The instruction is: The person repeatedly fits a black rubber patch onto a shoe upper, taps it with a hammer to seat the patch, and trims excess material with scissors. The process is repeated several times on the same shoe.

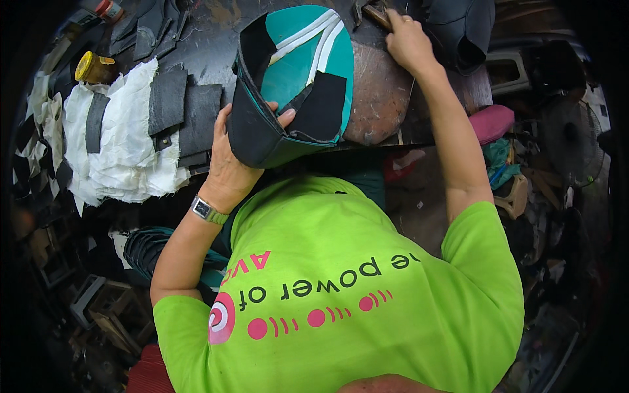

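My left hand (226, 154) grips the near rim of a curved, open pouch-like sewn piece (252, 121). Its outside is black; the inside is teal with white tape along the seams and black panels. The thumb and a fingertip show inside the rim, while other fingers lie against the black outside. At the far edge, my right hand (409, 42) is closed around the handle of a wooden-handled tool (377, 18). Part of its dark metal end shows beside the handle. Another dark curved piece (458, 29) stands just right of that hand.
Black strips (167, 98) lie on white cloth (118, 131) at the left, near a yellow-lidded jar (95, 67). Dark cut pieces (154, 29) lie farther back. A worn brown board (377, 95) rests on the dark table (216, 49). A fan (573, 137) stands at the right.
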{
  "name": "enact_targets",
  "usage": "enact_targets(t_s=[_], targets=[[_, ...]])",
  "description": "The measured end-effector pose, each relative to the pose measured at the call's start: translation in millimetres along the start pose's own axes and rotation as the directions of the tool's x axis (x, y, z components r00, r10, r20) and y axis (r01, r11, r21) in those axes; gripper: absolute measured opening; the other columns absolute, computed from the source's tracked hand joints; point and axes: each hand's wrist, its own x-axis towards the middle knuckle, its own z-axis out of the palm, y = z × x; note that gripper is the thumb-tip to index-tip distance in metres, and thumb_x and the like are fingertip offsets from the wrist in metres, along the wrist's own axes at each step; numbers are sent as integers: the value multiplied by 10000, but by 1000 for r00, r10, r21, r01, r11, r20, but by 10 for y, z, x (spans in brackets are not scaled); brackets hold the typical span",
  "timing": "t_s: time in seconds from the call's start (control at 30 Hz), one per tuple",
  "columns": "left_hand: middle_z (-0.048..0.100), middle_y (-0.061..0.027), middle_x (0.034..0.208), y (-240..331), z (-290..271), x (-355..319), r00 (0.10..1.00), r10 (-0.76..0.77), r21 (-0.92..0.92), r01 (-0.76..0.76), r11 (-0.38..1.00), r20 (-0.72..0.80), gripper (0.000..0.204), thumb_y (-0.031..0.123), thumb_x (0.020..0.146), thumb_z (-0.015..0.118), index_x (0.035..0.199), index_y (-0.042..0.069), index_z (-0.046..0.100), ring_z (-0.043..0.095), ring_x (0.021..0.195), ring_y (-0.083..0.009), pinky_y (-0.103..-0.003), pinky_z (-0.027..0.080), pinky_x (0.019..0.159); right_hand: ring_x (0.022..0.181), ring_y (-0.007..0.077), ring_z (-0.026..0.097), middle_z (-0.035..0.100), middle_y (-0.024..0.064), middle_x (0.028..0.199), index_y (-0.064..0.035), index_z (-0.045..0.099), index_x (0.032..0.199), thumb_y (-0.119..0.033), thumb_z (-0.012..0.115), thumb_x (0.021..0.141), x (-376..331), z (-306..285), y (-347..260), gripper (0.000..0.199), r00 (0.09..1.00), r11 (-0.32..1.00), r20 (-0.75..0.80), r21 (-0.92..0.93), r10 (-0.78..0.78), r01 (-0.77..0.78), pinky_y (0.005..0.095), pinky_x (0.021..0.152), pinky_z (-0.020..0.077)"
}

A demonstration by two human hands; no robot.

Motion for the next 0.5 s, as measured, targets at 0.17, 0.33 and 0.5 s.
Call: enact_targets(t_s=[0.17, 0.33, 0.5], targets=[[651, -78, 1227, 14, -26, 14, 1000, -4, -4, 4, 1000, 6, 594, 90, 771, 731, 1344, 227, 655, 618, 1157, -263, -438, 430, 1024, 817, 182, 670, 688, 44, 963, -32, 591, 1381, -110, 575, 989, 134, -138, -117, 400, 998, 995, -42, -91, -36, 32, 313, 718, 536], [650, -85, 1224, -6, -17, 9, 1000, -21, -27, 21, 999, 23, 581, 107, 767, 738, 1332, 221, 664, 617, 1153, -261, -446, 424, 1033, 562, 7, 404, 544, -44, 753, -65, 693, 1206, -161, 485, 1087, -357, -1070, -725, 258, 964, 390, -41, 918, 262, -67, 170, 505, 338], [646, -88, 1219, -21, -16, 11, 999, -12, -43, 14, 999, 33, 577, 124, 762, 750, 1326, 213, 669, 615, 1143, -272, -456, 427, 1034, 867, 447, 651, 681, 233, 926, -59, 634, 1247, -196, 643, 983, -799, -1314, -1165, 297, 915, 821, 377, 562, -144, -102, 466, 729, 539]])
